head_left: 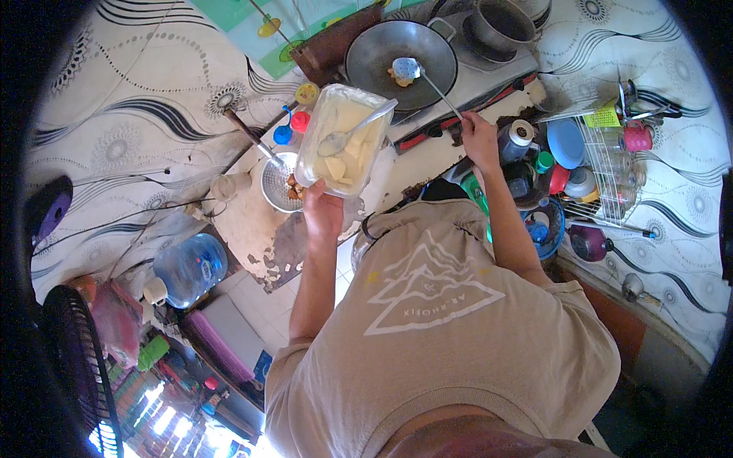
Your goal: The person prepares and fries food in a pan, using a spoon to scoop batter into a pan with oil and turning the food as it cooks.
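Observation:
My left hand (324,211) grips the near end of a clear plastic container (311,139). Inside it are a pale yellow batter and several light chunks (334,166) whose kind I cannot tell. A metal spoon (372,115) rests in the container, its handle over the far right rim. My right hand (480,139) is closed round the long handle of a skimmer (407,68). The skimmer's perforated head is down in a dark wok (368,61), against a small golden-brown piece of food (397,79). Left of the container, a long-handled strainer (272,183) holds brown fried pieces (293,188).
The wok stands on a stove (500,80) beside a dark pot (500,29). Bottles with red (300,121) and blue (282,135) caps stand behind the strainer. A wire dish rack (607,160) is at right, a large water jug (191,269) at lower left.

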